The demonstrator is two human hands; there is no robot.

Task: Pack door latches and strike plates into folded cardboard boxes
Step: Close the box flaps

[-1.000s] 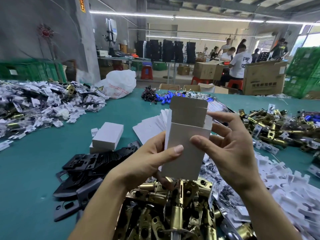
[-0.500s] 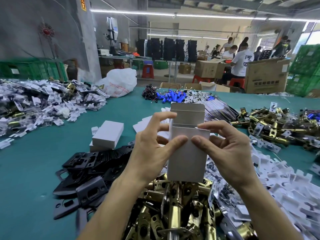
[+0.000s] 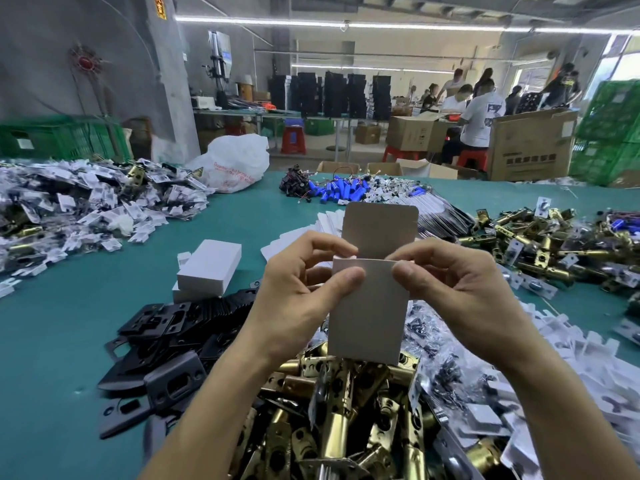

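Packing line, close up: a worker's left hand (image 3: 298, 306) & right hand (image 3: 460, 299) hold a white cardboard box (image 3: 367, 317) upright, off the green worktop (image 3: 52, 341), above a heap of brass door latches (image 3: 332, 427) at the near edge. Both hands are grasping it. The fingers (image 3: 329, 242) and thumb of each hand pinch the box's upper edge, the left at the left corner, the right at the right corner. The box's top flap (image 3: 379, 230) stands open, pointing up behind the hands. What is inside the box can't be seen.

Left of the latches lies a spread of black strike plates (image 3: 166, 334), w/ a closed white box (image 3: 209, 268) just behind them. A fan of flat box blanks (image 3: 294, 242) lies beyond the hands. Clear packets of screws (image 3: 446, 368) and white card pieces (image 3: 568, 344) lie at right, and a 2nd pile of latches (image 3: 540, 247) sits farther back on that side. A heap of bagged parts (image 3: 69, 209) covers the far left. Blue cylinders w/ wires (image 3: 343, 194) sit near the worktop's far edge, beside a white plastic bag (image 3: 235, 164). In the bkgd, workers (image 3: 481, 116) sit among brown cartons (image 3: 530, 147) & green crates (image 3: 609, 133).
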